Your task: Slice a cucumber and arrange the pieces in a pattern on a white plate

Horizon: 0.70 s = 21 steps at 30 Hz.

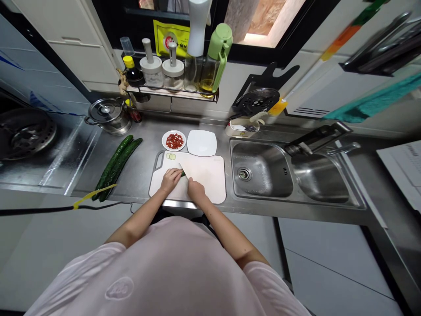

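Cutting board (210,173) on kitchen counter (144,169)

One head-worn view is given, looked through from above the wearer's chest and faced forward and steeply down onto the table (141,175). Nearest to the lens, the wearer's shirt (187,267) is shown large along the bottom edge. Farther off, near the middle, the left grip (171,179) and the right grip (196,192) are seen small, from above and behind. A wide span is taken in: a pot (118,126) toward the left, a double sink (263,173) toward the right, and the window (263,22) at the top, with upright lines splayed outward.
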Motion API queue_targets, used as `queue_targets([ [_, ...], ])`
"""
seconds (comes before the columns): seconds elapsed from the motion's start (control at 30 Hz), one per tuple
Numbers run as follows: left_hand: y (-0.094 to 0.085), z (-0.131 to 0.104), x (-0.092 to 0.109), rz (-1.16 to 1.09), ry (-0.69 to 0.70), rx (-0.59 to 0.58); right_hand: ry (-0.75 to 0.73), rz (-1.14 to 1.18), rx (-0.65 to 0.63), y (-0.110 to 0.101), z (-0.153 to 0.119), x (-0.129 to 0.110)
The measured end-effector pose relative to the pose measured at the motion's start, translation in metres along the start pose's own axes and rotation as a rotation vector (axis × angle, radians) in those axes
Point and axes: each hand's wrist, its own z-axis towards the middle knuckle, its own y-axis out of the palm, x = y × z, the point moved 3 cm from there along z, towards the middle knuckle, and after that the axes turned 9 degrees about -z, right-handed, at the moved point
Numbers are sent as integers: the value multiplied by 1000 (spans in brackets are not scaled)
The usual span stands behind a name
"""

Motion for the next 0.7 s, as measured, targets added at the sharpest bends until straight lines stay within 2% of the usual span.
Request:
queue_targets([
  [0.3, 2, 0, -2, 3, -5, -3, 12, 6, -14, 8, -9, 5],
  [0.7, -1, 0, 1, -1, 4, 6, 3, -6, -1, -3, 3, -2],
])
